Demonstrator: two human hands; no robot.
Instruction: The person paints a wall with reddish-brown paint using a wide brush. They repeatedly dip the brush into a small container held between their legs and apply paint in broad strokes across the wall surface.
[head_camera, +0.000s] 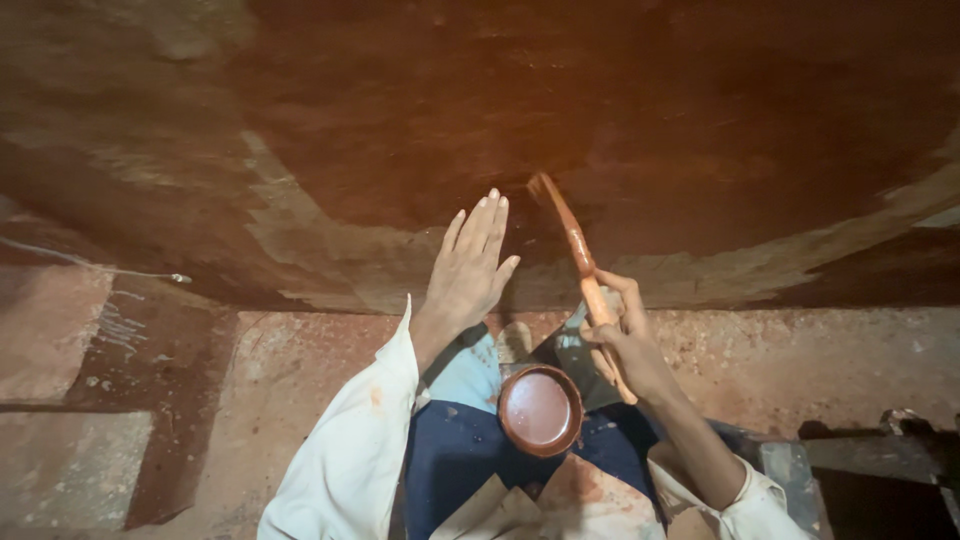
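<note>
Head view, two hands, right hand (622, 340) gripping one brush (580, 262), one bowl (540, 410)

Reddish-brown wall (600, 120), orange-stained brush (580, 255), brown bowl (540, 410) with pinkish paint, white sleeves (350, 450).

My left hand (468, 268) lies flat, fingers spread, on the dark red-brown surface (600, 120). My right hand (625, 340) grips a paint-stained brush (580, 255); bristles touch surface. Round bowl (540, 410) near, between arms.
</note>
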